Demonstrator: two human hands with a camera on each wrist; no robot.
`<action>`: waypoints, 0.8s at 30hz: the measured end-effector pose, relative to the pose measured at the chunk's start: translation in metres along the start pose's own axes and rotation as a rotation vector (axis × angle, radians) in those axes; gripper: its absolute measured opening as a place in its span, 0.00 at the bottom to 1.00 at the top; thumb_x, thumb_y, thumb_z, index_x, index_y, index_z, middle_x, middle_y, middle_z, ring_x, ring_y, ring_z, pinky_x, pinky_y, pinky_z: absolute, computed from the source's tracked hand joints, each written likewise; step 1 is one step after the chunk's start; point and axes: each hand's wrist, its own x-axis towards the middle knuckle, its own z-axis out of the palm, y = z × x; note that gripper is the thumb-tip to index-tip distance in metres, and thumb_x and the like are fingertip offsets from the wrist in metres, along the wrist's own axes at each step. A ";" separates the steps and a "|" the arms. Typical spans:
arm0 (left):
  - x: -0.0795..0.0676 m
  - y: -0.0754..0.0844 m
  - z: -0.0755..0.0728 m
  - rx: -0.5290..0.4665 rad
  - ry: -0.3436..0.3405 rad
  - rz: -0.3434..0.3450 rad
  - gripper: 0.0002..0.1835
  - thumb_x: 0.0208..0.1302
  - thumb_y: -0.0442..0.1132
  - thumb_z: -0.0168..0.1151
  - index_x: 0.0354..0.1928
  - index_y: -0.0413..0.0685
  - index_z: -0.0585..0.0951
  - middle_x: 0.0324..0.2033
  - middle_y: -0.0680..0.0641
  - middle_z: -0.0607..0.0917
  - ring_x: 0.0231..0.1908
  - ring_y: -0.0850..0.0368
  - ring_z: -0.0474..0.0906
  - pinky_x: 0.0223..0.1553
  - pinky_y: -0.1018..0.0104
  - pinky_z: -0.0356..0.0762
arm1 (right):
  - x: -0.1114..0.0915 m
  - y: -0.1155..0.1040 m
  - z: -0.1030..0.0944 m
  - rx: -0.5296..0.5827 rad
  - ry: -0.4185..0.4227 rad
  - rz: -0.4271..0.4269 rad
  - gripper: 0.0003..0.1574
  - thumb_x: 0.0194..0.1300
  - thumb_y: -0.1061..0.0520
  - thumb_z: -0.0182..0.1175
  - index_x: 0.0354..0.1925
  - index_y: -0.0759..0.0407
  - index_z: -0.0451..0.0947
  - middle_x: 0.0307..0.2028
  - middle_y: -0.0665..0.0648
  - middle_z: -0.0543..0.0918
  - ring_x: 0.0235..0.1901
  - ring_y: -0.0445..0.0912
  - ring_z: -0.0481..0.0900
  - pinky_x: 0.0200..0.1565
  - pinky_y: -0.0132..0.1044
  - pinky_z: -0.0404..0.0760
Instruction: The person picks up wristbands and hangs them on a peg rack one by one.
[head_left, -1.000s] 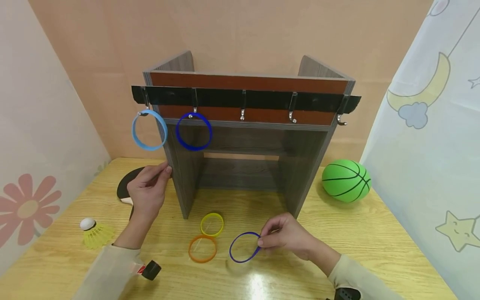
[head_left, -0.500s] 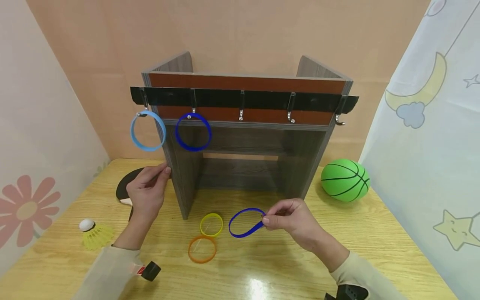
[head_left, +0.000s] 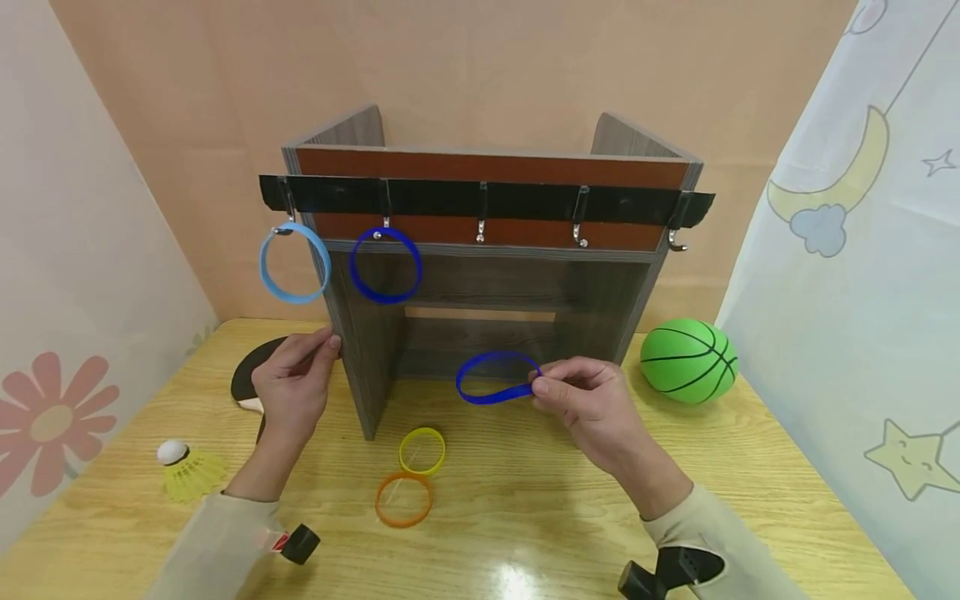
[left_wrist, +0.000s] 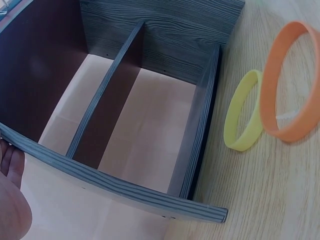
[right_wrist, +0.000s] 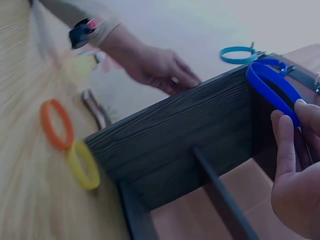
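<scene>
Pinching the lower blue wristband (head_left: 495, 397) at its right end, the right hand (head_left: 592, 396) is holding it before the shelf unit (head_left: 480, 296); the left hand (head_left: 295, 379) is gripping its left panel (head_left: 369, 358). Careful, that one-sided pinch is risking a twist or drop!

The bright blue wristband (head_left: 495, 397), a thin plain loop, is held in the air before the shelf unit (head_left: 435, 346), seen as a flattened oval, its right end pinched by the right hand (head_left: 588, 400). The grey wood-grain unit stands upright, five metal hooks (head_left: 480, 231) along its black strip (head_left: 435, 197); the left hand (head_left: 296, 379) touches its left side.
</scene>
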 end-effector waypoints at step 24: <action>0.000 -0.001 0.001 -0.069 0.011 0.008 0.08 0.55 0.20 0.64 0.36 0.16 0.79 0.27 0.37 0.83 0.29 0.57 0.82 0.34 0.72 0.81 | 0.043 -0.025 0.045 0.181 0.161 -0.185 0.04 0.54 0.71 0.67 0.31 0.66 0.85 0.32 0.61 0.84 0.34 0.49 0.84 0.40 0.35 0.83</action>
